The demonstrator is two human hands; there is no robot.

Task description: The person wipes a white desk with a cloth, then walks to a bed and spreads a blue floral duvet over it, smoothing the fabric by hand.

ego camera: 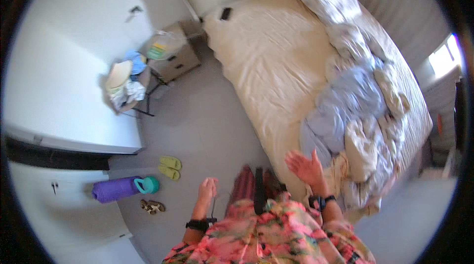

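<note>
My left hand (208, 188) hangs over the grey floor with its fingers curled. A thin dark cord (213, 206) runs between that hand and the black band (198, 224) on my wrist; whether the fingers hold it is unclear. My right hand (305, 167), palm showing and fingers spread, is empty above the near edge of the bed. Below it lies a cream fitted sheet (274, 64) with wrinkles. Beside this hand, a rumpled blue-grey cover (342, 97) is heaped with patterned and cream bedding (361, 149).
A dark phone-like object (226, 14) rests at the bed's far corner. Along the wall stand a nightstand (176, 66) and a chair piled with clothes (126, 86). Green slippers (170, 167), a purple rolled mat (118, 189), a teal round object (150, 185) and sandals (152, 207) are at left.
</note>
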